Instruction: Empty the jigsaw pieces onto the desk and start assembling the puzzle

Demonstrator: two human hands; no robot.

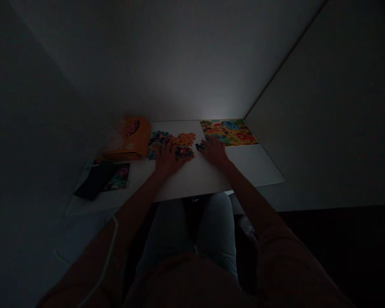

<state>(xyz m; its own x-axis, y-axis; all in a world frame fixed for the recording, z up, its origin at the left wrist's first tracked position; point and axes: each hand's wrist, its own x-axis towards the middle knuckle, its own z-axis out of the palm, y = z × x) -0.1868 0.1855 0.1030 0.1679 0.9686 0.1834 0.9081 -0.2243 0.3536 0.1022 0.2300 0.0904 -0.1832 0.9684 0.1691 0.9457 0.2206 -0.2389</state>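
A heap of jigsaw puzzle pieces [186, 139] in orange, teal and dark colours lies on the white table [192, 179]. Over its near part rests my left hand [167, 160], fingers spread and touching the pieces; nothing is gripped that I can see. Just right of the heap, a dark puzzle piece [199, 146] sits at the fingertips of my right hand [214, 150]. The thumb and fingers close on that piece, low over the tabletop. Poor light hides the finer detail of the fingers.
A colourful animal picture sheet [232, 131] lies at the back right, against the wall. On the left stands an orange box [136, 139] beside blurry clear plastic [111, 139]. In front, a dark flat object [96, 180] partly covers another picture sheet [120, 177]. A white cable [111, 248] crosses my left arm.
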